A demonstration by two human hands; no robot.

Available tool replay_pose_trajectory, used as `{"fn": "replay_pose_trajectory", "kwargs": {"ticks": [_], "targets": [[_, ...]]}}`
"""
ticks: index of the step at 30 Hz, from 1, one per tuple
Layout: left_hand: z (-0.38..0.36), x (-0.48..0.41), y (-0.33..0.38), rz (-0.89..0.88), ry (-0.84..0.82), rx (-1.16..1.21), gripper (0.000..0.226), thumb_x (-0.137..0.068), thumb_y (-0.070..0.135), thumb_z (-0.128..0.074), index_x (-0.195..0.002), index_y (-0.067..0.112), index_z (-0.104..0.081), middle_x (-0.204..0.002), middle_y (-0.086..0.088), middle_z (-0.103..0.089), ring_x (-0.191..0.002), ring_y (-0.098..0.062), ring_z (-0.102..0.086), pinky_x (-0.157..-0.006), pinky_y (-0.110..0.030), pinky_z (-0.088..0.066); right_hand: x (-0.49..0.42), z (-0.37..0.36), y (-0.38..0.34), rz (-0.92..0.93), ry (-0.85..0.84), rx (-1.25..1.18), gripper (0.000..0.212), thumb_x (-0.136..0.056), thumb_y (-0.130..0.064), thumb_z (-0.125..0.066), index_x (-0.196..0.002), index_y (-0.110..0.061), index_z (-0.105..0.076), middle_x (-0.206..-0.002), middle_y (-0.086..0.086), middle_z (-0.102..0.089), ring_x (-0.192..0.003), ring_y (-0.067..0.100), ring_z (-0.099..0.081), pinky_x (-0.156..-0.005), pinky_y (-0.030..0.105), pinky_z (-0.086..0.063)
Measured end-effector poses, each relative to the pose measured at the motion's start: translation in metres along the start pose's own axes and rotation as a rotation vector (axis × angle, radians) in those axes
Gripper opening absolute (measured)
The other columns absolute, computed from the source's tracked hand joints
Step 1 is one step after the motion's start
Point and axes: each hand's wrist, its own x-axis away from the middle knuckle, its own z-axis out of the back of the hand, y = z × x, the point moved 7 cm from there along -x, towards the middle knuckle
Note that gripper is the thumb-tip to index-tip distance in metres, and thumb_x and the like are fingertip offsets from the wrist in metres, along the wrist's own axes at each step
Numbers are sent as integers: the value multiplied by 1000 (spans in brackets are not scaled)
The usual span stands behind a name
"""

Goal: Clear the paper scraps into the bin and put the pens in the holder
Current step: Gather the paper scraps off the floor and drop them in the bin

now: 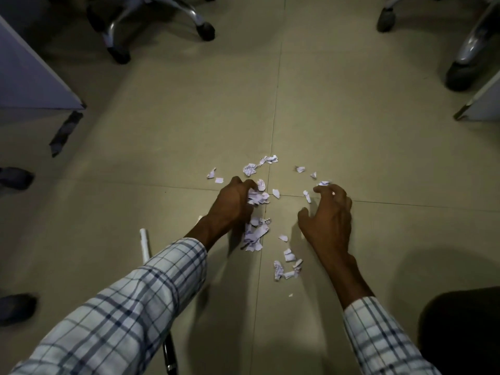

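Note:
Torn white paper scraps [255, 235] with blue writing lie scattered on the tiled floor. My left hand [231, 205] is curled around a small bunch of scraps [258, 197]. My right hand [328, 216] hovers to the right with fingers bent and apart, its fingertips at a few scraps [307, 196]. More scraps [286, 266] lie between my forearms. A white pen [145, 244] lies left of my left sleeve. A black pen [170, 357] shows below that sleeve. No bin or holder is in view.
Office chair bases with castors stand at the top left [151, 25] and top right [465, 50]. A desk panel [29, 74] is on the left, another panel [481, 104] on the right. Dark shoes [16, 177] sit at the left edge.

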Motion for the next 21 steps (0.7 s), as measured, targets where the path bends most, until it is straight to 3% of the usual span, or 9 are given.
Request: {"fn": "replay_pose_trajectory", "kwargs": {"ticks": [6,10,14,18,21], "targets": [[55,-28,-13,41,300,-68,49,-79,40,-58,-123,18,-58,-117,-12,-52,-112,-29,-49,-78,-34,-42,-25,-18,-9,9,-35,81,55,-70,-20,-69,-122,-12,-57,-144,13,-43,-131,35,-39,-98,47,-38],[48,-32,-51,194,194,-58,61,-79,44,-52,-133,16,-52,-126,-19,-49,-121,-37,-42,-93,-41,-43,-39,-27,-5,32,-119,63,67,-70,-26,-66,-134,-11,-51,-148,15,-40,-134,37,-36,-102,49,-36],[22,-17,-48,129,200,-55,42,-87,28,-58,-128,16,-57,-121,-14,-51,-112,-31,-47,-89,-34,-43,-42,-43,-17,169,-212,-2,65,-68,-31,-58,-129,-9,-56,-131,12,-56,-120,35,-49,-98,44,-44],[2,6,-25,-40,220,101,24,-91,24,-57,-113,20,-65,-103,-6,-55,-90,-18,-53,-80,-30,-45,-24,-52,-28,324,-272,-104,39,-67,-22,-57,-103,-15,-68,-102,0,-63,-97,23,-58,-81,36,-50],[-2,12,-13,-99,209,163,24,-90,22,-55,-111,20,-67,-100,-4,-59,-88,-20,-59,-79,-31,-49,-20,-57,-36,362,-273,-155,28,-73,-19,-58,-98,-18,-70,-95,-3,-67,-91,17,-60,-79,37,-52]]}}
